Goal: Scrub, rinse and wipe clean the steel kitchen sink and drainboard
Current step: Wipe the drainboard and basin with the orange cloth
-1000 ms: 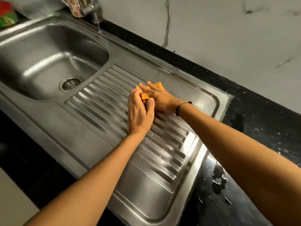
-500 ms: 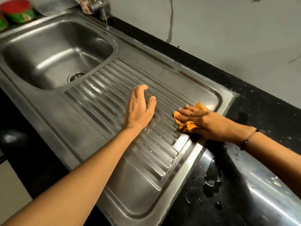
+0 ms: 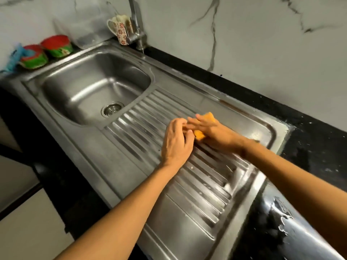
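Steel sink (image 3: 90, 94) sits at the far left, a rounded rectangular bowl, dull and streaky, with a round strainer drain (image 3: 112, 109) at its near right corner. Joined to it on the right, the ridged drainboard (image 3: 197, 184) runs toward the near right, its parallel grooves catching light and carrying a few wet beads. On the far part of those ridges lies an orange cloth (image 3: 206, 119), bunched and mostly covered, one corner poking out on the far side and another on the near side. A flat raised rim (image 3: 231, 107) frames the whole steel unit.
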`<action>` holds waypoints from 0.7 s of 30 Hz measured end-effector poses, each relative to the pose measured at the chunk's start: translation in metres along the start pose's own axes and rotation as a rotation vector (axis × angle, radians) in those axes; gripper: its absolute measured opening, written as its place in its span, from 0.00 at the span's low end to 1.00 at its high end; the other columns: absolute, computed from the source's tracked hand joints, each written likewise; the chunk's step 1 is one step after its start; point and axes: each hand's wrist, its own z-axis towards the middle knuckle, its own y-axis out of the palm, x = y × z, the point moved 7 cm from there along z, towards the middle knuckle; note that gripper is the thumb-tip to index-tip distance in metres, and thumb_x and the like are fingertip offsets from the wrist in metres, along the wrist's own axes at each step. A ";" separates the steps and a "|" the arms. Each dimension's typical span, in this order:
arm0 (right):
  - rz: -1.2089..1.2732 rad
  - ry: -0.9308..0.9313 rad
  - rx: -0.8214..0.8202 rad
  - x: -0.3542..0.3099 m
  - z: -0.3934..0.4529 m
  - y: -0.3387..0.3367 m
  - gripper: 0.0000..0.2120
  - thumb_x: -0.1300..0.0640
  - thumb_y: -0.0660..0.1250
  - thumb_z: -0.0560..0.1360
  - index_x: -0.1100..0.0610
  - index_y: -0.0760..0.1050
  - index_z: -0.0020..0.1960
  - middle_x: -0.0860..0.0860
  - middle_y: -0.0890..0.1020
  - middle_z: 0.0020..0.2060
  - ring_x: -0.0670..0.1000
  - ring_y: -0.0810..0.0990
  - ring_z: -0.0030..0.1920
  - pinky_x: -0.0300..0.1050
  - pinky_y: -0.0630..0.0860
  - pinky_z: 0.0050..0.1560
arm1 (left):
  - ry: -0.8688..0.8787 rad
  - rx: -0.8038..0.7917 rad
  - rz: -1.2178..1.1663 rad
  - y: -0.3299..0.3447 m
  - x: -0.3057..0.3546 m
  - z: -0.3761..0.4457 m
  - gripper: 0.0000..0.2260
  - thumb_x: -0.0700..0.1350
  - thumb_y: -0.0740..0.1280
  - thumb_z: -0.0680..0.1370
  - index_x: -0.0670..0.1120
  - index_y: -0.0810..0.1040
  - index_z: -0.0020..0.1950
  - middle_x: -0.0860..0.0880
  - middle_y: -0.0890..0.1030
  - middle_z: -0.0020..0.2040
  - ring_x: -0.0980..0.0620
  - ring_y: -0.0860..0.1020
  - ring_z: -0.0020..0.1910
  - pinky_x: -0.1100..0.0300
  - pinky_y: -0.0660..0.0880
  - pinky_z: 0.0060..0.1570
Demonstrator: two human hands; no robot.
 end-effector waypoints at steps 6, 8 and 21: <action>-0.032 0.043 -0.056 0.026 -0.048 0.022 0.25 0.38 0.48 0.79 0.40 0.50 0.75 0.49 0.59 0.74 0.56 0.53 0.76 0.65 0.55 0.71 | 0.074 -0.047 0.183 -0.033 -0.055 0.057 0.18 0.49 0.54 0.74 0.38 0.75 0.52 0.42 0.76 0.50 0.44 0.76 0.50 0.54 0.71 0.50; -0.013 0.077 -0.089 0.025 -0.013 0.025 0.26 0.34 0.45 0.78 0.37 0.49 0.74 0.45 0.56 0.75 0.52 0.49 0.76 0.63 0.53 0.72 | 0.061 -0.035 0.204 -0.040 -0.075 0.074 0.18 0.49 0.53 0.74 0.38 0.75 0.51 0.41 0.76 0.49 0.43 0.76 0.49 0.53 0.72 0.49; -0.242 0.198 -0.120 -0.001 0.184 0.037 0.28 0.37 0.45 0.77 0.37 0.40 0.74 0.40 0.48 0.76 0.46 0.42 0.76 0.61 0.39 0.72 | -0.147 0.260 -0.024 -0.089 -0.148 0.135 0.15 0.44 0.58 0.75 0.36 0.75 0.54 0.39 0.76 0.51 0.41 0.74 0.53 0.63 0.65 0.50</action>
